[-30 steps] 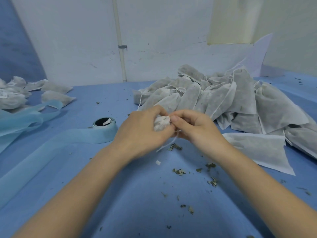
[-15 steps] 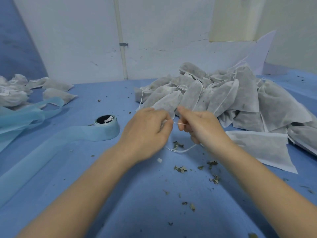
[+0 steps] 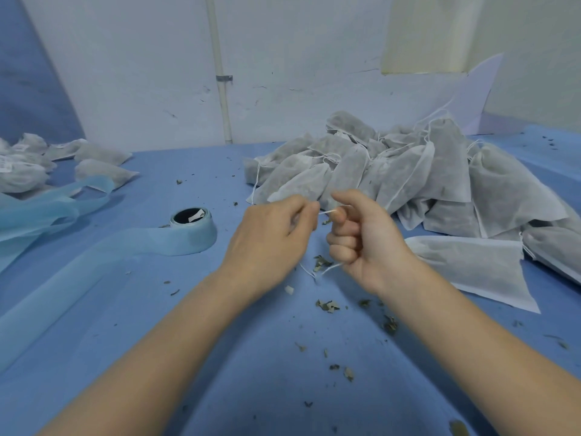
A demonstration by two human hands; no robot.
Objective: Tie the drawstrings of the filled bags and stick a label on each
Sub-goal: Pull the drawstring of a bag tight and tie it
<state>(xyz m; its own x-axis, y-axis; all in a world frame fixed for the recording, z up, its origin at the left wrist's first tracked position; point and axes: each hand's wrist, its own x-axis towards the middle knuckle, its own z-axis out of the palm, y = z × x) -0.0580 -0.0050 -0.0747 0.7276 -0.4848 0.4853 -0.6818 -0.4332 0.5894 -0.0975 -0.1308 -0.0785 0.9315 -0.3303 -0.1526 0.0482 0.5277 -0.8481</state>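
Both forearms reach forward; left hand [image 3: 273,235] and right hand [image 3: 361,236] curled in pinching grips.

A: What is the drawstring [image 3: 327,211] doing?

B: It is a thin white cord, pulled taut in a short level line between the 2 hands above the blue table. 2 loose ends [image 3: 314,272] hang down below the hands and meet near the table.

A: And the bag it belongs to?

B: Hidden; I cannot tell its shape.

A: The other filled bags?

B: A heap of grey-white bags [image 3: 408,177] lies just behind, with strings loose. 1 flat bag [image 3: 471,265] lies to the right.
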